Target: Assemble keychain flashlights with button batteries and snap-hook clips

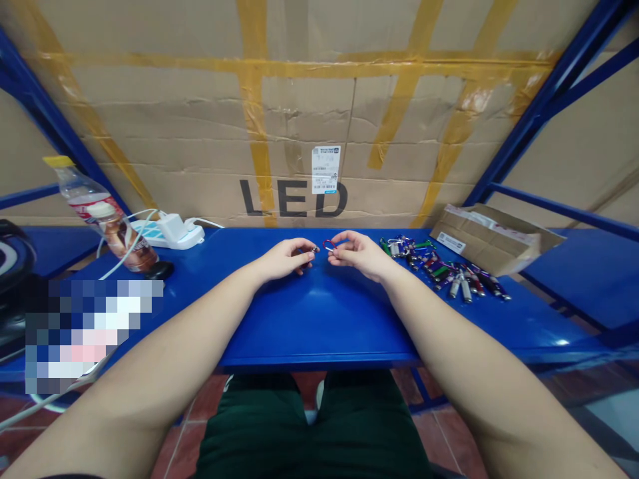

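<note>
Over the middle of the blue table (319, 319), my left hand (289, 258) is closed, its thumb and fingers pinching a small metallic piece (316, 249) that is too small to make out fully. Just to its right, my right hand (357, 255) pinches a small red ring-shaped piece (328, 245) between thumb and fingers. A narrow gap separates the two hands. Beyond my right hand, a pile of small metallic cylinders with coloured clips (442, 269) lies on the table, in silver, green, red, blue and purple.
An open cardboard box (489, 239) stands at the right behind the pile. At the left are a white power strip (187, 237), two bottles (122, 236), a black object (17, 286) and a white cable. A large carton (294, 120) marked LED rises behind the table.
</note>
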{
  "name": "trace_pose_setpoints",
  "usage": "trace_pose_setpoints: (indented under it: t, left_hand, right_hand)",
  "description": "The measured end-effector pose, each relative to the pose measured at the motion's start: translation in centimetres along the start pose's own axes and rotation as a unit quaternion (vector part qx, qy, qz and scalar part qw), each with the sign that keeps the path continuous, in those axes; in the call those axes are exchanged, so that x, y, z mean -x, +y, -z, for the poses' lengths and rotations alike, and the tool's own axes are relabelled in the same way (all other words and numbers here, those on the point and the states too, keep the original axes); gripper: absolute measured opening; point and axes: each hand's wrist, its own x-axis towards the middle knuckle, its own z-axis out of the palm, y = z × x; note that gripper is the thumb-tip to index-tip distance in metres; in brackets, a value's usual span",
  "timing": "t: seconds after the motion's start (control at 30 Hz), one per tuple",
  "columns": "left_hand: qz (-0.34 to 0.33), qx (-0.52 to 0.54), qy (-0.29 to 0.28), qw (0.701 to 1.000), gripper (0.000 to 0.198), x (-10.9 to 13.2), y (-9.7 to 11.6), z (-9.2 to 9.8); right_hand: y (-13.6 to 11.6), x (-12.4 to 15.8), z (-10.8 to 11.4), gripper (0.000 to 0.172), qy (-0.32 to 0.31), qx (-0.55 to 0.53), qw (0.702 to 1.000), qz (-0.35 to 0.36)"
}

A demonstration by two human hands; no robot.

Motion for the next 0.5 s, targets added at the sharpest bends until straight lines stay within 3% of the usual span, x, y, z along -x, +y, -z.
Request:
trace_pose_setpoints:
  t: [0.17,0.5]
  left_hand:
    - [-0.015,0.004,-0.032,0.999,0.030,-0.1,-0.3,-0.3]
    - [-0.006,0.029,-0.054,0.998,0.031,-0.1,-0.8,-0.2]
  right_hand:
    - [0.0,-0.1,-1.6,0.044,-0.001,0.026,0.996,0.086]
    - [1.0,-0.2,-1.7,0.044,-0.011,0.106,0.987,0.121]
